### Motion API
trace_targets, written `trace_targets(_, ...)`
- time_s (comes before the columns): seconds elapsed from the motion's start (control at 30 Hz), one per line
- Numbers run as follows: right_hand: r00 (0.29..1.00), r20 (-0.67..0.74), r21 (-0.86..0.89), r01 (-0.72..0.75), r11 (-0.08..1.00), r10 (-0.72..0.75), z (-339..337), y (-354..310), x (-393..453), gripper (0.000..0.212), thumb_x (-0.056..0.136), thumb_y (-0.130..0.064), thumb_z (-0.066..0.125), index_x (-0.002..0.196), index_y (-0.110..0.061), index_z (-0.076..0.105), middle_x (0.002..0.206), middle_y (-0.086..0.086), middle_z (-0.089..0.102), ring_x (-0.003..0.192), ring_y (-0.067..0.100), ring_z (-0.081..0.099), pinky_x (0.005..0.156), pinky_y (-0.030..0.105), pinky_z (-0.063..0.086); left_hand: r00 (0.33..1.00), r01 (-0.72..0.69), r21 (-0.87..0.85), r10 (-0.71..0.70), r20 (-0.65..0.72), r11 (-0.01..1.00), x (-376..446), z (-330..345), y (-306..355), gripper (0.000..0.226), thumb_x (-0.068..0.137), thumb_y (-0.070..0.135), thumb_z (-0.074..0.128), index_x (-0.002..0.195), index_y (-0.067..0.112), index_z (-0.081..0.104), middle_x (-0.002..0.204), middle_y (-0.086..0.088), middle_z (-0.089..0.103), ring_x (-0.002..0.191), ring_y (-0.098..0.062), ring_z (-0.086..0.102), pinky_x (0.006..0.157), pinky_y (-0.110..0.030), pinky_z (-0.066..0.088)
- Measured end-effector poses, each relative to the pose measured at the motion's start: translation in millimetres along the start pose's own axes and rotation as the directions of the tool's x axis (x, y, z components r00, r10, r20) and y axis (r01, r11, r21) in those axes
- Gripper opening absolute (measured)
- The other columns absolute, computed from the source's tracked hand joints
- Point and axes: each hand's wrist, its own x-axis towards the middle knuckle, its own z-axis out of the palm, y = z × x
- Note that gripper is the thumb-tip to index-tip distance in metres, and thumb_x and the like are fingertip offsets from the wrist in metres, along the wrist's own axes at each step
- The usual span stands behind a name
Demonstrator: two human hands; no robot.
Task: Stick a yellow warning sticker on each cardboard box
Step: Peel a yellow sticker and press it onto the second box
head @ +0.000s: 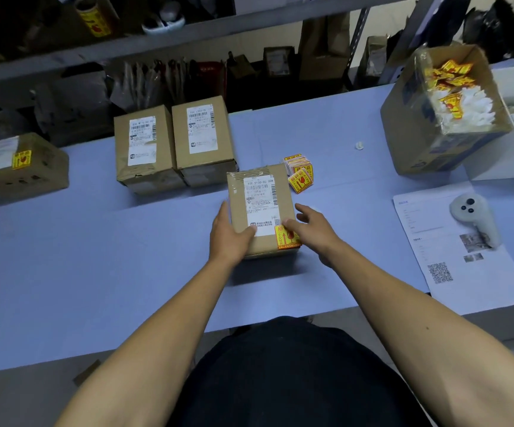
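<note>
At far left, one cardboard box already carries a yellow sticker; count it as done. The two boxes behind centre show shipping labels only and remain to be stickered. At centre, your left hand grips the near box by its left side, thumb on top. A warning sticker sits on its near right corner, and your right hand presses it with relaxed fingers. The sticker stack lies just beyond, on the table.
</note>
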Motion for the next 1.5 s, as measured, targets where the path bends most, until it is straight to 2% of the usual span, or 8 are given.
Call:
trace_targets(0.1,0.998,0.058,0.057,-0.030,0.998,0.026,2,1,2,0.059,0.094,-0.025,0.063,0.148,-0.022,0.039,0.135,0.007,0.059,0.110,0.018,0.063,0.093,0.033,0.053,0.992,0.109,-0.178,-0.097,0.075,0.978,5,0,-5,0.066,0.083,0.020,0.074,0.142,0.024,0.044,0.138,-0.001,0.055,0.123,-0.023,0.054,0.104,-0.045,0.047)
trace_targets(0.27,0.996,0.091,0.078,-0.033,0.996,0.026,-2,0,-1,0.057,0.096,-0.020,0.062,0.148,-0.020,0.039,0.130,0.007,0.061,0.100,0.016,0.065,0.072,0.022,0.054,0.992,0.121,-0.236,-0.107,0.073,0.964,4,0,-7,0.062,0.080,0.018,0.077,0.136,0.027,0.051,0.131,0.000,0.060,0.116,-0.021,0.058,0.098,-0.046,0.051)
trace_targets(0.57,0.990,0.142,0.032,0.018,0.999,-0.022,-14,-21,-11,0.058,0.091,-0.020,0.069,0.143,-0.019,0.044,0.122,0.008,0.065,0.097,0.017,0.068,0.074,0.027,0.056,0.995,0.104,-0.314,-0.102,0.022,0.944,-7,-13,-4,0.065,0.076,0.019,0.082,0.134,0.026,0.053,0.128,0.002,0.061,0.116,-0.017,0.058,0.099,-0.044,0.051)
trace_targets(0.77,0.974,0.214,-0.032,0.085,0.996,-0.076,13,-35,-22,0.052,0.094,-0.020,0.065,0.143,-0.020,0.047,0.122,0.007,0.064,0.096,0.013,0.066,0.073,0.025,0.054,0.992,0.095,-0.352,-0.117,-0.042,0.931,-22,-39,-17,0.062,0.077,0.019,0.081,0.132,0.028,0.054,0.126,0.002,0.062,0.116,-0.018,0.058,0.099,-0.045,0.051)
trace_targets(0.87,0.968,0.227,-0.058,0.119,0.991,-0.103,37,-39,-27,0.048,0.094,-0.021,0.063,0.141,-0.021,0.050,0.122,0.005,0.065,0.099,0.014,0.066,0.078,0.027,0.055,0.990,0.095,-0.379,-0.126,-0.058,0.920,-25,-59,-32,0.061,0.076,0.019,0.081,0.131,0.030,0.056,0.124,0.003,0.063,0.115,-0.018,0.059,0.097,-0.045,0.052)
trace_targets(1.0,0.961,0.245,-0.099,0.160,0.982,-0.132,81,-46,-33,0.042,0.095,-0.022,0.061,0.136,-0.024,0.055,0.120,0.002,0.067,0.098,0.014,0.067,0.075,0.025,0.054,0.990,0.078,-0.390,-0.118,-0.081,0.918,-24,-93,-58,0.058,0.078,0.017,0.079,0.130,0.029,0.057,0.126,0.003,0.064,0.112,-0.016,0.060,0.096,-0.043,0.054)
trace_targets(1.37,0.960,0.256,-0.156,0.156,0.975,-0.113,254,-72,-64,0.045,0.098,-0.020,0.056,0.142,-0.020,0.047,0.111,-0.003,0.065,0.091,0.013,0.065,0.064,0.022,0.053,0.989,0.086,-0.395,-0.127,-0.079,0.915,-23,-227,-164,0.054,0.084,0.020,0.074,0.132,0.030,0.054,0.124,0.004,0.065,0.109,-0.018,0.062,0.093,-0.042,0.055)
trace_targets(1.5,0.953,0.265,-0.158,0.192,0.969,-0.146,308,-82,-66,0.044,0.097,-0.022,0.056,0.140,-0.024,0.049,0.126,0.000,0.063,0.104,0.015,0.064,0.079,0.026,0.055,0.985,0.105,-0.420,-0.151,-0.078,0.902,-14,-272,-195,0.050,0.084,0.019,0.073,0.128,0.031,0.056,0.121,0.005,0.067,0.108,-0.018,0.064,0.093,-0.043,0.055)
